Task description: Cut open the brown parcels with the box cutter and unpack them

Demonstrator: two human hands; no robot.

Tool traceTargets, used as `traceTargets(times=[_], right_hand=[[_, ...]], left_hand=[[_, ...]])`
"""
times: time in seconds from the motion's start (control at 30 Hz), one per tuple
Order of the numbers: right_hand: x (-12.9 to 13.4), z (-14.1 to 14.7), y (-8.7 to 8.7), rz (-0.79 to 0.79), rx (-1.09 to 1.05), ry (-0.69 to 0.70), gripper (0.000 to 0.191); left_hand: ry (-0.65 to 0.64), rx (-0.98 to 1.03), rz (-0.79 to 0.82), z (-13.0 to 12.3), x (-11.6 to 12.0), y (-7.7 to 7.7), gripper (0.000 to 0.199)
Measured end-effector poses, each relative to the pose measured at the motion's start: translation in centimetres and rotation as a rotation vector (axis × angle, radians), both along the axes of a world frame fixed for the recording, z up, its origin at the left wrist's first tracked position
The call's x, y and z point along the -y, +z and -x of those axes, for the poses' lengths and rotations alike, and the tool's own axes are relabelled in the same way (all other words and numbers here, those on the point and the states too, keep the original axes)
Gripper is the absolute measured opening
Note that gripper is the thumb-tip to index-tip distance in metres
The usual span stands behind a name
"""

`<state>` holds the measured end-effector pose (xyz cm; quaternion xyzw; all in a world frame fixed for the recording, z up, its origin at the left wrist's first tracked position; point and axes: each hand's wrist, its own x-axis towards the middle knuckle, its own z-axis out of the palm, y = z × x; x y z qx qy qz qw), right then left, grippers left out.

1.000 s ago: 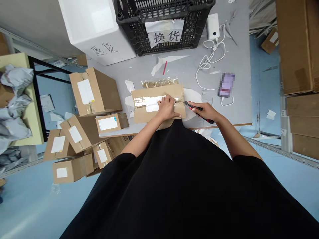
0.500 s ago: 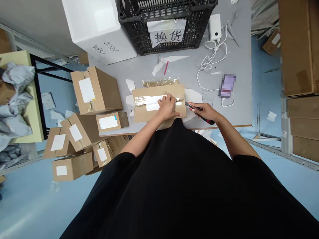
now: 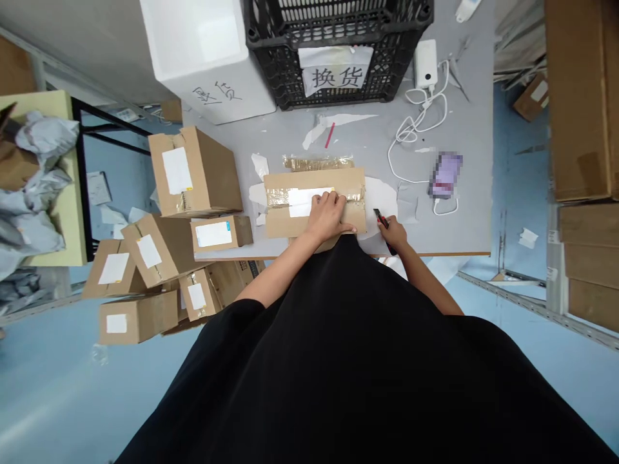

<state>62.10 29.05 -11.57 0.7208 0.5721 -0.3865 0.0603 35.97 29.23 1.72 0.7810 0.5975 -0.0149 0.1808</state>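
A taped cardboard box (image 3: 280, 222) with a white label (image 3: 300, 203) lies flat near the table's front edge. My left hand (image 3: 326, 216) presses on its top, fingers bent over the label and thumb reaching toward the near right side, holding the box. To the right of the box, apart from it, my right hand (image 3: 394, 234) is closed around a black and red utility knife (image 3: 380, 218). The blade end points up and left, over a white paper scrap (image 3: 380, 191). Part of the knife's handle is hidden by the fingers.
Behind stand a black plastic crate (image 3: 285, 90) and a white bin (image 3: 242, 93). A phone (image 3: 445, 174) and a white power bank (image 3: 425, 64) with cables lie right. Cardboard boxes (image 3: 217, 171) stand left. Scissors (image 3: 457, 77) and a red strip (image 3: 329, 135) are farther back.
My right hand has drawn the utility knife away from the box's right end, turning it steeper. My left hand stays on the box, its fingers slightly lower, showing more label. The view has shifted a little.
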Motion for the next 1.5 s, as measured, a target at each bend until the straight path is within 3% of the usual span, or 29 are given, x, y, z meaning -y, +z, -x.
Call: traceTargets(times=[0.13, 0.23, 0.33, 0.4, 0.5, 0.53, 0.6, 0.7, 0.8, 0.97, 1.13, 1.23, 1.4, 1.5], right_hand=[[-0.1, 2.5, -1.9, -0.003, 0.213, 0.12, 0.043], [0.0, 3.1, -2.1, -0.035, 0.249, 0.184, 0.04], [-0.7, 3.0, -1.5, -0.071, 0.262, 0.153, 0.043], [-2.3, 3.3, -0.2, -0.228, 0.239, 0.093, 0.043], [-6.2, 6.1, 3.4, -0.614, 0.112, 0.06, 0.045], [-7.6, 7.8, 4.9, -0.717, 0.047, 0.118, 0.047], [-10.0, 11.7, 7.7, -0.789, -0.086, 0.375, 0.051], [-11.7, 16.9, 10.1, -0.639, -0.154, 0.808, 0.067], [-11.6, 19.1, 10.3, -0.5, -0.089, 0.987, 0.082], [-11.2, 18.5, 9.6, -0.449, 0.007, 0.967, 0.085], [-11.6, 18.8, 9.9, -0.374, 0.021, 0.957, 0.086], [-12.0, 18.8, 9.9, -0.339, 0.007, 0.964, 0.089], [-12.3, 18.6, 9.9, -0.305, -0.017, 1.021, 0.111], [-12.2, 18.6, 10.1, -0.317, -0.004, 1.046, 0.125]], left_hand=[[-0.056, -0.006, 0.028, 1.7, -0.2, 0.5, 0.071], [-0.03, -0.06, 0.063, 3.5, -0.3, 1.2, 0.073], [0.009, -0.11, 0.103, 5.3, -0.4, 1.9, 0.07], [0.007, -0.109, 0.128, 6.2, -0.4, 2.1, 0.07], [-0.044, -0.086, 0.147, 6.7, -0.4, 2.0, 0.074], [-0.059, -0.081, 0.152, 6.7, -0.5, 1.9, 0.075], [-0.067, -0.088, 0.171, 6.9, -0.6, 1.7, 0.079], [-0.022, -0.14, 0.222, 8.0, -0.6, 1.8, 0.089], [0.038, -0.193, 0.277, 10.0, -0.2, 1.9, 0.087], [0.053, -0.122, 0.164, 12.3, 2.0, 1.9, 0.068], [0.053, -0.068, -0.041, 11.7, 5.9, 2.4, 0.042], [0.086, -0.073, -0.061, 10.9, 9.1, 1.9, 0.025], [0.107, 0.091, -0.021, 10.2, 14.8, -0.3, 0.042], [0.044, 0.159, -0.013, 10.6, 16.7, -1.6, 0.046]])
